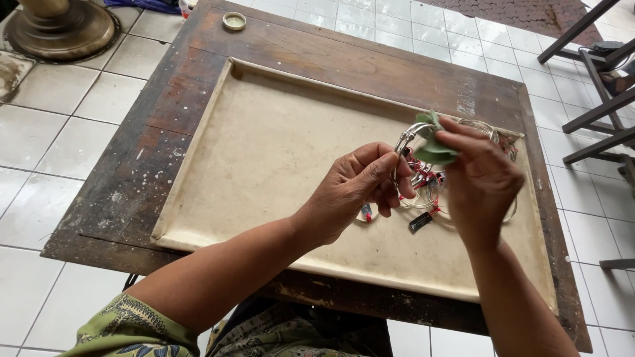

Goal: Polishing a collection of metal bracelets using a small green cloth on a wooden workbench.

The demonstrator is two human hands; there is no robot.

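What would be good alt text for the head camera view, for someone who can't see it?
A person's left hand holds a silver bangle while the right hand presses a green cloth against it, above more bangles with small tags. They lie on a beige pad on a worn wooden table over white floor tiles.

Between our fingers point(390, 165) we see a pale green cloth point(433, 142) and silver bangles point(413, 182) with red threads and small black tags. Beneath them lies a cream pad point(264, 158) on the dark brown, paint-flecked desk point(165, 145). Our sleeve point(126, 327) is olive with a dark floral pattern; the floor point(59, 132) tiles are white.
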